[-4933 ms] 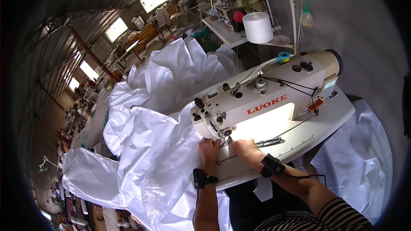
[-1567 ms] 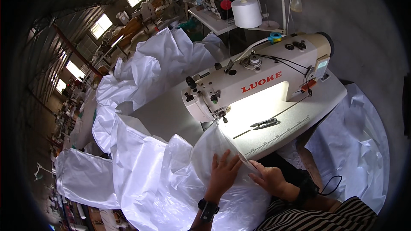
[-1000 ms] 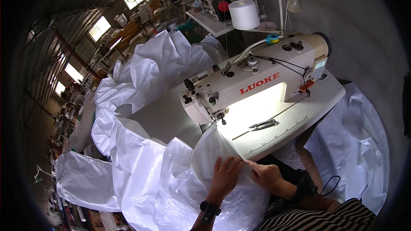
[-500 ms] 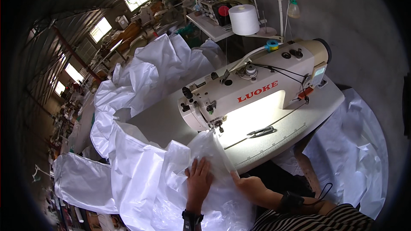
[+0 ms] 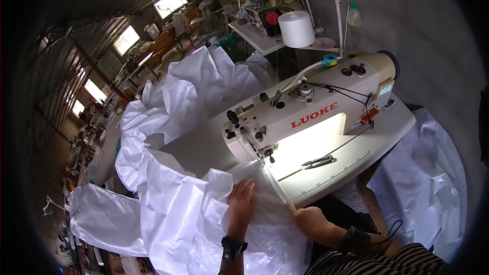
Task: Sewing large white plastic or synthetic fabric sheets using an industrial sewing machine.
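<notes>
Under the needle end of a pale sewing machine, the white sheeting lies with its corner at the presser foot; from there it spreads toward the person and off to the left in broad, crumpled folds, its front part thin enough to look cloudy. The left hand rests palm down on the sheeting, its fingers straight and close together, gripping nothing; the right hand is curled closed on the sheeting's right edge, with the index fingertip at the border and the thumb hidden; between that hand and the needle the edge runs nearly straight.

Each wrist wears a dark strapped device, the left and the right; a striped sleeve shows at the lower right. On the machine's bed, right of the needle, lie metal snips, near a printed ruler scale; a white thread cone stands behind the machine, and a bottle with a green tip hangs by the wall; more white sheeting droops at the far right; bright windows line the dim workshop beyond.
</notes>
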A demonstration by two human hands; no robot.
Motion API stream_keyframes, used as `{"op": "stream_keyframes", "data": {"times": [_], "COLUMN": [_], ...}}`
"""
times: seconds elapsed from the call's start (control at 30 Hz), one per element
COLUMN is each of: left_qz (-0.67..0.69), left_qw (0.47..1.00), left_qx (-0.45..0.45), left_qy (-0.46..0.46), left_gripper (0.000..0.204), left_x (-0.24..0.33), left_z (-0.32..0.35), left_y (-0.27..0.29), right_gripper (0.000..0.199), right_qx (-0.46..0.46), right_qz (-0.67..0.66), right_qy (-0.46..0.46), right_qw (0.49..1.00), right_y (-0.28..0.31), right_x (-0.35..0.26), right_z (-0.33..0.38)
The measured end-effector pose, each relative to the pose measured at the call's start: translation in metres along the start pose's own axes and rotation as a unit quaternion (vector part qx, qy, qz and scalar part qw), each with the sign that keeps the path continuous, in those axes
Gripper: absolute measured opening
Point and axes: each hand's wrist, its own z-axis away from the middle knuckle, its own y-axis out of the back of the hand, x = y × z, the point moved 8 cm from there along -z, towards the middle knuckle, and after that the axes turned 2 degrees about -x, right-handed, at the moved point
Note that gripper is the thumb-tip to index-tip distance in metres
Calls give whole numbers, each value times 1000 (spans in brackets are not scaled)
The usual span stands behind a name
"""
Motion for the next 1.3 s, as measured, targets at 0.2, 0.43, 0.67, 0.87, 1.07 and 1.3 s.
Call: {"op": "stream_keyframes", "data": {"times": [0.2,0.43,0.67,0.87,1.07,1.3], "left_qz": [-9,-15,-13,70,51,368], "left_qw": [997,993,980,974,977,908], "left_qx": [55,8,105,97,193,135], "left_qy": [48,115,169,194,77,147], "left_gripper": [24,25,17,20,29,22], "left_x": [-35,-68,-77,-77,-68,-120], "left_z": [-84,-106,-104,-105,-127,-170], "left_y": [-17,-56,-62,-57,-25,-40], "right_gripper": [58,57,56,55,54,48], "right_qx": [22,40,36,18,30,76], "right_qz": [5,31,43,43,53,97], "right_qy": [4,11,17,22,11,23], "right_qw": [1000,999,998,999,998,992], "right_y": [12,15,8,3,3,11], "right_x": [10,11,10,2,3,6], "right_z": [3,9,3,-1,-39,-89]}}
